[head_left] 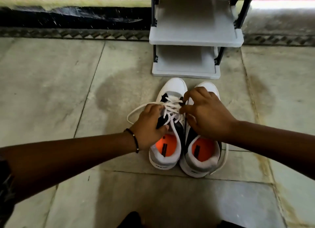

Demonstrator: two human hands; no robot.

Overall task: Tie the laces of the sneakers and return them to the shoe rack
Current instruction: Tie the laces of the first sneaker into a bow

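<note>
Stone-tiled floor (51, 91), grey plastic shoe rack (196, 38) ahead. White-grey sneakers with orange insoles (168, 152) sit side by side, toes toward rack. Left hand (148, 125) fingers pinch white lace (136, 109) looping left; right hand (204, 115) fingers pinch the lace crossing over left shoe.

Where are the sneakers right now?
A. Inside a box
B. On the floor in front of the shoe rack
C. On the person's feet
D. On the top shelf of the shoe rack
B. The two sneakers stand side by side on the stone floor, just in front of the grey shoe rack, whose shelves hold nothing, while the left hand and right hand work the white laces.
</note>
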